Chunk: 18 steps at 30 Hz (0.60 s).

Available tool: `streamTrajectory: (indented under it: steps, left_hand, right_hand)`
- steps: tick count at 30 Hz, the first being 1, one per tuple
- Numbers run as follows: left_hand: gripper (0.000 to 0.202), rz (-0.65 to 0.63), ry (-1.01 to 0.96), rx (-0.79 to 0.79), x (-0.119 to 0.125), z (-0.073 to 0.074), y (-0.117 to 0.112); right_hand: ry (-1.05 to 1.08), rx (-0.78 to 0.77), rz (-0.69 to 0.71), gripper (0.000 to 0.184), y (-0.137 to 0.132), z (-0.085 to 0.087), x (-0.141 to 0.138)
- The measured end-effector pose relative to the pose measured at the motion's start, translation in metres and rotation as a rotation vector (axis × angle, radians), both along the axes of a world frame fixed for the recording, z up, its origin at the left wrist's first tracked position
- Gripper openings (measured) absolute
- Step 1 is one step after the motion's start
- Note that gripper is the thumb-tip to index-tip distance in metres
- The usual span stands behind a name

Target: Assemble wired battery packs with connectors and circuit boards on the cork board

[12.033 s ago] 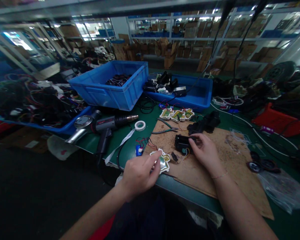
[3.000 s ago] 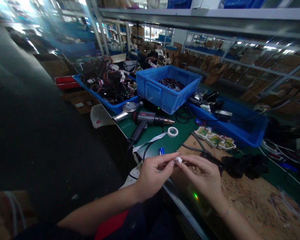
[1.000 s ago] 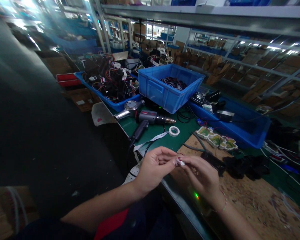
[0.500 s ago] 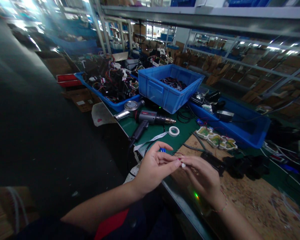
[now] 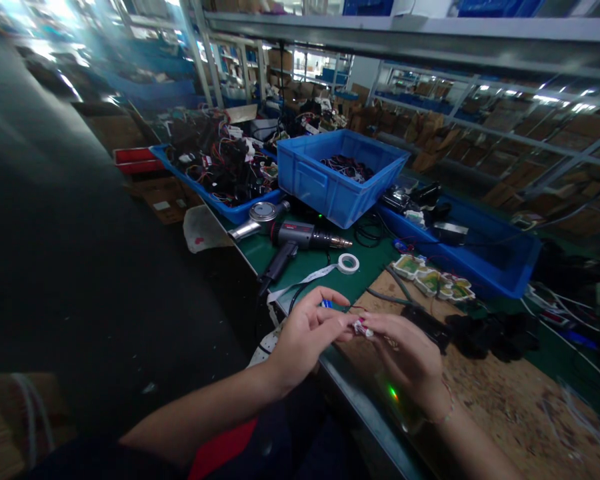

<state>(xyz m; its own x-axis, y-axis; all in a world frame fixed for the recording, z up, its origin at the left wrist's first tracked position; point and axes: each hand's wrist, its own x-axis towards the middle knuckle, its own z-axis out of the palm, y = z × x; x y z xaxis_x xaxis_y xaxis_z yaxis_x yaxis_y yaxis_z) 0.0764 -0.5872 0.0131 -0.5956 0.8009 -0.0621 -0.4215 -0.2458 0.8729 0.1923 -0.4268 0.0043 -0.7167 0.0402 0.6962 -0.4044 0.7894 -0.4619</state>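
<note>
Close together over the bench's front edge, my two hands meet at a small white-and-magenta piece [image 5: 363, 328], whose exact kind is too small to make out. The thumb and fingers of my left hand [image 5: 307, 340] are closed on its left end. From the other side, the fingertips of my right hand [image 5: 407, 353] grip it, with the thumb partly hidden. A blue object [image 5: 326, 303] shows just behind my left fingers, mostly covered by them. Dark thin wire runs near the fingertips.
A heat gun [image 5: 300, 237] and a tape roll [image 5: 349, 264] lie on the green mat. Behind stands a blue bin [image 5: 320, 180] of wires. Circuit boards [image 5: 433, 277] and black parts [image 5: 495, 333] rest around the brown board [image 5: 510, 400]. A shelf [image 5: 410, 33] hangs overhead.
My left thumb has drawn back slightly to the left, so more of the white-and-magenta piece shows between the hands. The right hand stays nearly where it was.
</note>
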Motion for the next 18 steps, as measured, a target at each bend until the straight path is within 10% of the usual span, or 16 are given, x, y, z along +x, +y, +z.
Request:
streamTrajectory:
  steps: [18]
  left_hand:
    - [0.036, 0.029, -0.028, 0.023, 0.001, -0.003, 0.002]
  right_hand:
    - [-0.025, -0.057, -0.017, 0.040, -0.003, 0.002, 0.001]
